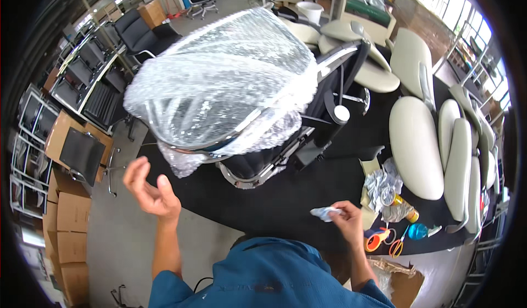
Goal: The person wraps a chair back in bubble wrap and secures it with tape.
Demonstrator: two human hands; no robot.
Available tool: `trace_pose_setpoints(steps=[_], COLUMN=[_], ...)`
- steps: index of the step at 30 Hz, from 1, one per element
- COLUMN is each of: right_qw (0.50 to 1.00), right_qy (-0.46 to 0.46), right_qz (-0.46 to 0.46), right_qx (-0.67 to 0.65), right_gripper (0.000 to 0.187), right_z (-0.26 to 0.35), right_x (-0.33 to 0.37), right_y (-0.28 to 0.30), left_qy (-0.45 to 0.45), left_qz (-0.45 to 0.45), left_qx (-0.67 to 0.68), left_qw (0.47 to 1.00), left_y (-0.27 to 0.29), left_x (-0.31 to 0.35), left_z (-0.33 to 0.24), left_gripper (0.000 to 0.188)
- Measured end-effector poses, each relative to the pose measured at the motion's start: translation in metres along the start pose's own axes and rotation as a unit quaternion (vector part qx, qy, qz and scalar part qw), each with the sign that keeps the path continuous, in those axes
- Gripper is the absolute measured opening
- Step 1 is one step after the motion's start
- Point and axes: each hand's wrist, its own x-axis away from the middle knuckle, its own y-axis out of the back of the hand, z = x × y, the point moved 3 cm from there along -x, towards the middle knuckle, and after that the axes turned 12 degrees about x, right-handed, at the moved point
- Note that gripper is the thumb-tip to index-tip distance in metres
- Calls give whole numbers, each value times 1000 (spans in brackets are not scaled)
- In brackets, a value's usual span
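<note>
A large chair back wrapped in clear bubble wrap lies on a black-covered table, with its curved chrome frame showing along the near edge. Off its near left corner, my left hand is raised, fingers apart and holding nothing. Over the table's near edge my right hand pinches a small crumpled whitish-blue cloth. Beyond the wrapped part, a black chair frame with a white-capped post leans to the right.
Right of my right hand lie crumpled rags, a yellow can, orange tape, scissors and a blue bottle. Cream padded chair parts fill the table's right side. Cardboard boxes and black chairs stand at left.
</note>
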Motion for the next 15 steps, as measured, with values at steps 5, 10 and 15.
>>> trace_pose_setpoints(steps=[5,10,15], right_qw=[807,548,504], right_qy=[541,820,745], right_qz=[37,39,-196], right_qx=[233,162,391], right_gripper=[21,18,56], right_z=[176,299,375], right_x=[-4,19,-72], right_y=[-80,-144,-180], left_qy=[-16,54,36], left_qz=[96,252,138], left_qx=[-36,-100,177], left_qw=[995,961,974], left_y=[-10,-43,-57], left_x=[-117,-178,-208], left_z=[-18,15,33], left_gripper=[71,43,38])
